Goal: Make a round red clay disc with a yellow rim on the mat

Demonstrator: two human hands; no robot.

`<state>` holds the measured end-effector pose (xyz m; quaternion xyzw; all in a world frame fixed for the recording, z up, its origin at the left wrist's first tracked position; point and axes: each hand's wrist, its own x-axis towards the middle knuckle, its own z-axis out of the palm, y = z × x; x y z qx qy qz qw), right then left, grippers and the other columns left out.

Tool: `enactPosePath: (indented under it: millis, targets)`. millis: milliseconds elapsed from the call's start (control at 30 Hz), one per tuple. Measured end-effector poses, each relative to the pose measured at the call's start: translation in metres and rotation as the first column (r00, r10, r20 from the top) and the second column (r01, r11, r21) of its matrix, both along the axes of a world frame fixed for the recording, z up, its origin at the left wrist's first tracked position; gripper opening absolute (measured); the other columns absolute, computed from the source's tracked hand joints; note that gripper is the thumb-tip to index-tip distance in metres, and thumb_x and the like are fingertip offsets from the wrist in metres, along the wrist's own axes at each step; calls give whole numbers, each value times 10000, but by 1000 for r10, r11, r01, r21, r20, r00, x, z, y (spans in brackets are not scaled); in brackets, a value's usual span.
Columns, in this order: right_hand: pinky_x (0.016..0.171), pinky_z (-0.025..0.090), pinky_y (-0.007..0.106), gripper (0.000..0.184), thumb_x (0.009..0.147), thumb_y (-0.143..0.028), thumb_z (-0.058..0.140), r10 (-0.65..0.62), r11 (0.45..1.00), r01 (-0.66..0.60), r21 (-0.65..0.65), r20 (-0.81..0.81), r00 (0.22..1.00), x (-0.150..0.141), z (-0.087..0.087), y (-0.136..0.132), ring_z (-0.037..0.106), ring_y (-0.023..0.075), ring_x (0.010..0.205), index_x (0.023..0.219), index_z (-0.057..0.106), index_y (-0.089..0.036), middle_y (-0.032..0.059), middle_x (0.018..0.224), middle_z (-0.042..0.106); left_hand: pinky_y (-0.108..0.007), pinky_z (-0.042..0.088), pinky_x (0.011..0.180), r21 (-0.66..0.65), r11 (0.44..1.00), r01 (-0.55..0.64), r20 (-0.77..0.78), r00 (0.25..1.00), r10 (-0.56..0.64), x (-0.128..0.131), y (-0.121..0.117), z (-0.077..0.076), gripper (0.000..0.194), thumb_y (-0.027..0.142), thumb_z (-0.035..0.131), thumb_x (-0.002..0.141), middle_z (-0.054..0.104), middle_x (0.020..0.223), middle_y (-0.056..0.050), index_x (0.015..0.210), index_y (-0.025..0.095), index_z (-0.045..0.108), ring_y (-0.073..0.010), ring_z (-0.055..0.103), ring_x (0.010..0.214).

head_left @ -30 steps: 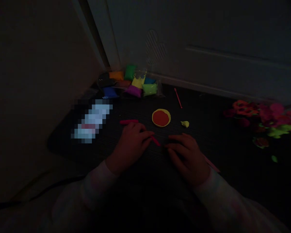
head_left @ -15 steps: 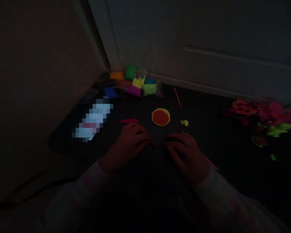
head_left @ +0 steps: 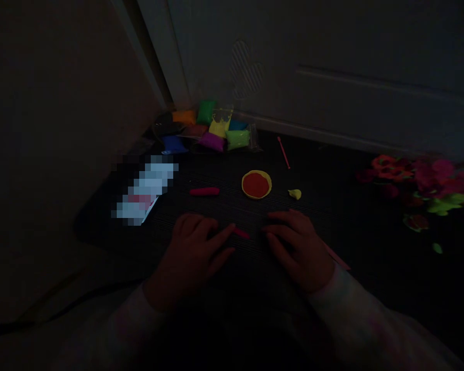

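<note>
In the dim head view, my left hand [head_left: 195, 250] is low over the dark table, its index fingertip at the near end of a small pink clay strip [head_left: 241, 233]. The thumb is apart from that finger, and nothing is gripped. My right hand [head_left: 299, 247] rests on the table to the right of the strip, fingers spread and holding nothing. Beyond both hands lies a round red clay disc with a yellow rim [head_left: 255, 185]. A thicker pink clay roll [head_left: 204, 191] is left of the disc, and a small yellow clay lump [head_left: 295, 194] is to its right.
Several bags of coloured clay [head_left: 212, 131] are piled by the wall. A pink stick tool [head_left: 283, 153] lies at the back; another pink tool [head_left: 336, 256] is partly behind my right wrist. A bright blurred phone-like screen [head_left: 147, 190] is left, bright flower shapes [head_left: 429, 178] right.
My left hand has drawn back toward me and left, uncovering the thicker pink roll and more of the small strip. My right hand stays nearly in place.
</note>
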<state>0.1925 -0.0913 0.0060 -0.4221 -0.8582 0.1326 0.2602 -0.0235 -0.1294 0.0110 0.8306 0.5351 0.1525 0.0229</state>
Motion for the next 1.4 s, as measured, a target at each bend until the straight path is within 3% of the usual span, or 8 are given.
enactPosePath:
  millis: [200,533,833,1100,1400]
  targets:
    - [897,360,451,150,775,-174,485,-2,1000,2,-2,-6,1000,0,1,0,517,191,956,859,609,-173,92,987,581,-442,335,808,-39,998,-52,-73,996,49,10,-7,-1,356,386,468,795,534,892,-60,1115,245,529,-222,432,848]
    - [892,361,451,150,780,-191,479,3,1000,-3,-1,6,1000,0,0,0,518,193,954,854,608,-177,91,983,583,-377,378,787,-102,993,-55,87,994,64,7,-5,-7,360,351,453,810,489,946,-75,1133,204,511,-207,421,900]
    - [897,361,450,152,778,-194,478,0,1000,0,2,12,1000,0,-1,0,516,194,963,866,602,-189,81,993,581,-440,341,811,-87,995,-50,-26,998,48,12,-6,-3,353,386,450,801,520,959,-66,1116,248,529,-229,418,884]
    - [894,367,443,156,785,-194,471,6,1000,-6,-2,11,1000,-1,-1,1,515,189,962,866,604,-183,85,995,579,-373,362,798,-142,989,-51,104,992,67,10,-4,-4,384,355,444,815,474,974,-70,1175,224,469,-202,410,910]
    - [888,372,440,158,782,-192,473,8,1000,-8,6,8,1000,-1,-1,0,520,195,957,860,609,-171,96,985,583,-448,337,809,-119,992,-32,-3,999,32,15,-5,-4,368,407,454,794,484,994,-68,1140,294,503,-241,399,912]
